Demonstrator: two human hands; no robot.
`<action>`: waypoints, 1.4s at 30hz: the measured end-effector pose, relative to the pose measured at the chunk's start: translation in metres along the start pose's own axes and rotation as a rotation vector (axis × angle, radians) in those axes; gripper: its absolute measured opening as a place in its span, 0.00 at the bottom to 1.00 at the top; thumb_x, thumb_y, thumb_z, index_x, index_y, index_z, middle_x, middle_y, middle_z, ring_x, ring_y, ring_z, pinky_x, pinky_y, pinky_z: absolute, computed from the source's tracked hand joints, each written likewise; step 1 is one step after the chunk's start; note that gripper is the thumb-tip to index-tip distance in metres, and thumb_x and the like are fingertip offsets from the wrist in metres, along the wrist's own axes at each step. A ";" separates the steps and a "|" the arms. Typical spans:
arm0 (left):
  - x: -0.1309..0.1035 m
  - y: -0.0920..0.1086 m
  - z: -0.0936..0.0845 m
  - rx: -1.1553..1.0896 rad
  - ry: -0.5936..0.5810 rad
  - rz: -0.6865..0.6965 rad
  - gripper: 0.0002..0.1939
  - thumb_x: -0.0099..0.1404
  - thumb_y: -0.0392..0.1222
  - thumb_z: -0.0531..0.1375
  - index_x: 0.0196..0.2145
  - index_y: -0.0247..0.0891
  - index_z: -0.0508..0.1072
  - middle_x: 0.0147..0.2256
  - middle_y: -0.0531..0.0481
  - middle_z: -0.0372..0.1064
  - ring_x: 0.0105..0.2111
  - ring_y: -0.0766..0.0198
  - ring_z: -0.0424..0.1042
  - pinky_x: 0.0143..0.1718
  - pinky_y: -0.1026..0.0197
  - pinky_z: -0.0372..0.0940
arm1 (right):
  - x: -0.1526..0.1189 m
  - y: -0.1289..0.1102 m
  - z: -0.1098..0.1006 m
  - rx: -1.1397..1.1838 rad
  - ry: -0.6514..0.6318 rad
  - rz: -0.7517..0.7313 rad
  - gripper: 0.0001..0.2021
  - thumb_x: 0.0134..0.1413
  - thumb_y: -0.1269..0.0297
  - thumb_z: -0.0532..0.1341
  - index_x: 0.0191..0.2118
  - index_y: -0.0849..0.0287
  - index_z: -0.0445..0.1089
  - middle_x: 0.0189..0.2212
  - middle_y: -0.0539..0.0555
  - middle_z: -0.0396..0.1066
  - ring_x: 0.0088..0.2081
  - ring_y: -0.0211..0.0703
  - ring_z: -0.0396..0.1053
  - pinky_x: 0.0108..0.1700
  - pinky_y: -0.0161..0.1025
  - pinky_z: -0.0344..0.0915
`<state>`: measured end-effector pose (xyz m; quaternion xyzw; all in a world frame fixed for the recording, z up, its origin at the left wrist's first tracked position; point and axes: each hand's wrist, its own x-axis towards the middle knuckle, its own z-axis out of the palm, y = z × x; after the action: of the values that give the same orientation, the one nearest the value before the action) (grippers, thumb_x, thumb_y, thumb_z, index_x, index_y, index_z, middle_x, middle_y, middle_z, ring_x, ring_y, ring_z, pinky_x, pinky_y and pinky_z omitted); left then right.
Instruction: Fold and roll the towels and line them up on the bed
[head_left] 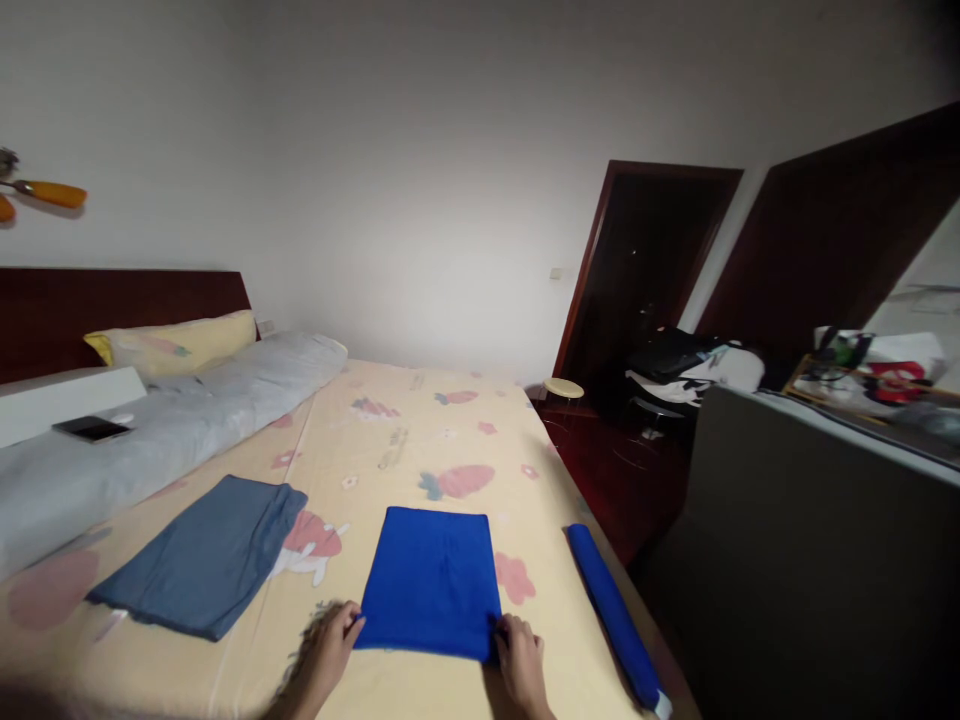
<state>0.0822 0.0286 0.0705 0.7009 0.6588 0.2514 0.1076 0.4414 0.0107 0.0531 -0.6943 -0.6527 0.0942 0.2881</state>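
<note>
A blue cloth (pixel 431 580), folded to a near square, lies flat on the patterned bedsheet (pixel 420 430) in front of me. My left hand (pixel 341 640) pinches its near left corner. At the near right corner, the closed fingers of my right hand (pixel 520 648) grip the cloth's edge. Off to the left lies a folded grey-blue garment (pixel 214 555) with a small white tag at its near end. A long blue roll (pixel 613 615), whitish at its near tip, rests along the bed's right side.
A grey quilt (pixel 225 400) runs along the headboard side, with a dark tablet (pixel 91 429) on it. Behind it is a yellow pillow (pixel 184 345). A round stool (pixel 563 388) stands past the bed, and a dark grey cabinet (pixel 810 540) rises at the right.
</note>
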 end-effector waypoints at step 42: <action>-0.002 0.027 0.043 0.135 -0.181 0.202 0.20 0.64 0.48 0.55 0.54 0.50 0.68 0.53 0.49 0.71 0.56 0.54 0.64 0.57 0.48 0.56 | -0.005 -0.055 0.036 -0.001 -0.119 -0.097 0.17 0.48 0.70 0.56 0.44 0.48 0.72 0.48 0.54 0.73 0.52 0.53 0.66 0.55 0.52 0.56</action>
<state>0.1270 0.0313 0.0465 0.7890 0.5879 0.1521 0.0933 0.3756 0.0150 0.0518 -0.6552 -0.7016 0.1211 0.2526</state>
